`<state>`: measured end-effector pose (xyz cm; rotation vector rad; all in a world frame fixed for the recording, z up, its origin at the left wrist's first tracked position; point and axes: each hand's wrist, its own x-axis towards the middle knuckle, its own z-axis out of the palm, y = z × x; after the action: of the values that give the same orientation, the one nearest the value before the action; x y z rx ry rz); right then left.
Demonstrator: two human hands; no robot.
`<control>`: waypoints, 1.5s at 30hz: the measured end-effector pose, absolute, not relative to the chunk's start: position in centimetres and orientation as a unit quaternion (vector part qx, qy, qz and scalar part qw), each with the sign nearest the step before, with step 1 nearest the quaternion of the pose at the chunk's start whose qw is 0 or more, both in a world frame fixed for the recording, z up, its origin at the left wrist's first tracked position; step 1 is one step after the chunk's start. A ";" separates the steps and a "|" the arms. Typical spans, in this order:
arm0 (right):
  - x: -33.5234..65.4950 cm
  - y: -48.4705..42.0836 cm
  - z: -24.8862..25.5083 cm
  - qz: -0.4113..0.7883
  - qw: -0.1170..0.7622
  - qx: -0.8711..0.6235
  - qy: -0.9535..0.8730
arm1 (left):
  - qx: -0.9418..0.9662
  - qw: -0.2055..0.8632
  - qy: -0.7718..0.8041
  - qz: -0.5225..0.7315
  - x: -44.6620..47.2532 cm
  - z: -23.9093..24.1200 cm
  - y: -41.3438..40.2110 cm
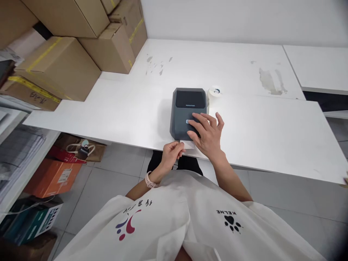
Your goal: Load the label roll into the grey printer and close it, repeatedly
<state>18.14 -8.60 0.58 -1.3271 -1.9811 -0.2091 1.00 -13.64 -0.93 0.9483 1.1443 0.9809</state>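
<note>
On shirt (163, 210), KELME (226, 212); printer (179, 128) lettering (190, 106) too blurred to read. Left fingers (178, 146) pinching paper (189, 145), right fingers (198, 127) spread.

I count one left hand (170, 155) and one right hand (208, 138) of mine, one printer (181, 114), one slip of paper (189, 145), one paper roll (214, 92), one wristband (149, 180), one orange box (51, 177) and at least six cardboard boxes (77, 70).

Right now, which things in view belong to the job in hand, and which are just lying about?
Part of the job:
dark device, under the right hand
white strip, pinched by the left hand
white roll beside the dark device, probably

Lying about, it seems:
stacked cardboard boxes, upper left
orange box, lower left
</note>
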 end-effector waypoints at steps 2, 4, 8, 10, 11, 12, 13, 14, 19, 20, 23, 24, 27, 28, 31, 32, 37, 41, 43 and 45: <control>18.2 -8.4 0.8 -0.101 0.337 -0.513 -0.783 | 0.421 0.565 0.515 0.488 0.5 -1.2 -13.5; 18.2 -8.3 0.7 -0.088 0.326 -0.513 -0.789 | 0.420 0.481 0.529 0.559 0.1 -1.2 -12.9; 18.2 -9.6 -1.1 -0.034 0.375 -0.534 -0.757 | 0.440 0.406 0.551 0.581 -0.1 -1.1 -11.7; 18.2 -10.7 -2.2 0.009 0.420 -0.543 -0.727 | 0.466 0.434 0.553 0.537 -0.1 -1.1 -11.3; 18.1 -11.2 -2.7 0.033 0.441 -0.544 -0.713 | 0.477 0.451 0.549 0.518 -0.1 -1.1 -11.3; 18.0 -11.6 -3.1 0.056 0.460 -0.543 -0.700 | 0.485 0.462 0.543 0.507 0.0 -1.0 -11.2; 17.9 -11.9 -3.2 0.077 0.477 -0.540 -0.689 | 0.491 0.465 0.536 0.505 0.0 -0.9 -11.1; 17.8 -12.0 -3.2 0.096 0.492 -0.538 -0.677 | 0.497 0.461 0.530 0.509 -0.1 -0.6 -11.0; 17.8 -9.6 -0.4 0.143 0.543 -0.517 -0.647 | 0.526 0.419 0.495 0.550 -0.2 1.5 -8.5; 17.8 -8.5 0.5 0.126 0.550 -0.511 -0.649 | 0.532 0.416 0.484 0.556 -0.2 1.7 -7.6; 17.8 -4.3 3.5 0.048 0.564 -0.497 -0.658 | 0.541 0.404 0.490 0.550 -0.1 1.6 -4.5; 17.8 -2.8 4.5 0.026 0.566 -0.492 -0.661 | 0.545 0.404 0.511 0.528 -0.1 1.2 -3.6; 18.2 1.8 6.9 -0.004 0.580 -0.474 -0.663 | 0.545 0.429 0.566 0.446 0.2 0.0 -1.4; 18.5 3.3 7.4 0.000 0.589 -0.463 -0.663 | 0.545 0.445 0.570 0.425 0.4 -0.4 -0.9; 19.5 7.3 8.3 0.038 0.600 -0.442 -0.665 | 0.551 0.471 0.559 0.401 0.7 -1.1 0.3; 19.8 8.2 8.5 0.052 0.599 -0.441 -0.666 | 0.555 0.469 0.559 0.401 0.8 -1.2 0.6; 20.2 7.6 9.1 -0.053 0.601 -0.468 -0.646 | 0.569 0.452 0.555 0.406 0.8 -1.5 1.2; 19.2 3.4 7.6 -0.071 0.510 -0.468 -0.719 | 0.581 0.429 0.547 0.424 0.7 -2.0 1.6; 18.5 2.2 6.1 -0.012 0.368 -0.471 -0.802 | 0.584 0.418 0.546 0.431 0.6 -2.3 2.0; 17.9 2.0 4.6 0.033 0.186 -0.484 -0.854 | 0.583 0.414 0.546 0.437 0.6 -2.7 2.4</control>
<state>17.89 2.01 4.62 -1.3647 -2.4068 0.0920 0.60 2.35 -2.71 1.4647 1.3728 1.0972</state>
